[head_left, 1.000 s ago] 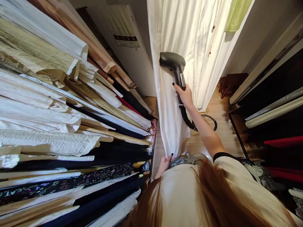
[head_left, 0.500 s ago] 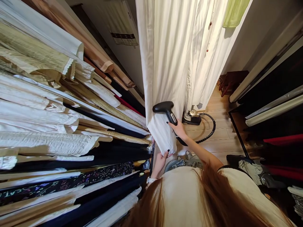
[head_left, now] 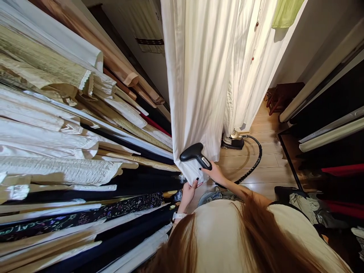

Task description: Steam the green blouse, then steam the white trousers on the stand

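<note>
A long white curtain-like cloth (head_left: 196, 87) hangs in front of me in soft folds. My left hand (head_left: 190, 189) pinches its bottom hem and draws it toward my body. Closed round the handle of a black garment steamer head (head_left: 192, 152) is my right hand (head_left: 212, 172). The steamer's wide face lies against the cloth, just above the hem. From the handle a black ribbed hose (head_left: 257, 161) loops over the floor to a dark base with a brass-coloured fitting (head_left: 235, 135), partly under the hanging cloth.
Many garments (head_left: 71, 144) hang densely on my left, close to my left arm. More hang at the right above a dark low frame (head_left: 290, 163). A dark red wooden stool (head_left: 284, 96) stands on the wooden floor (head_left: 264, 142). A green cloth (head_left: 287, 13) hangs at the top.
My right hand has moved the steamer head down the cloth toward the hem and my left hand. The left hand keeps its pinch, slightly further left.
</note>
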Demonstrator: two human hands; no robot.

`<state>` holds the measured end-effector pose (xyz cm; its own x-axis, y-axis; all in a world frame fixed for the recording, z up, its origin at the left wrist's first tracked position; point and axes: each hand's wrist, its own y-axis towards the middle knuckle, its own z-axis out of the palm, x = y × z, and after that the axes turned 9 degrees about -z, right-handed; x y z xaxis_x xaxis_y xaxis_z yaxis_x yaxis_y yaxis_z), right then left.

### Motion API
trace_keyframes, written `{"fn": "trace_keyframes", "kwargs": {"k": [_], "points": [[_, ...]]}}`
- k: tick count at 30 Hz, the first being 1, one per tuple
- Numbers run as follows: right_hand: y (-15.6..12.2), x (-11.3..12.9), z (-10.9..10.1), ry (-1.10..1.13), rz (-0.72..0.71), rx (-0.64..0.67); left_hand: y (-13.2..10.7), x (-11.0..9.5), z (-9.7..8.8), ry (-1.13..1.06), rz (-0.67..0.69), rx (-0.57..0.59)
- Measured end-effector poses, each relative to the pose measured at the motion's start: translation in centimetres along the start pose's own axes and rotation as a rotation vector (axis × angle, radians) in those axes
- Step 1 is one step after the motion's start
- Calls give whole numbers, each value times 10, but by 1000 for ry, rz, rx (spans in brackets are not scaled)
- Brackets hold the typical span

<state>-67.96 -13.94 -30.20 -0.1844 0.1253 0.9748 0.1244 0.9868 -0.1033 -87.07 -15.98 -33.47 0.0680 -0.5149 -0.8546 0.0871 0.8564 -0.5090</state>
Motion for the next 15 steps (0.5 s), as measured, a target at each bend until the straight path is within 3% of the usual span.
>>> {"fn": "trace_keyframes", "kwargs": {"k": [8, 15], "points": [[1, -1, 5, 34, 13, -26, -5, 0, 0, 23, -13, -35], [52, 43, -16, 117, -58, -150, -18, 8, 13, 30, -41, 35]]}}
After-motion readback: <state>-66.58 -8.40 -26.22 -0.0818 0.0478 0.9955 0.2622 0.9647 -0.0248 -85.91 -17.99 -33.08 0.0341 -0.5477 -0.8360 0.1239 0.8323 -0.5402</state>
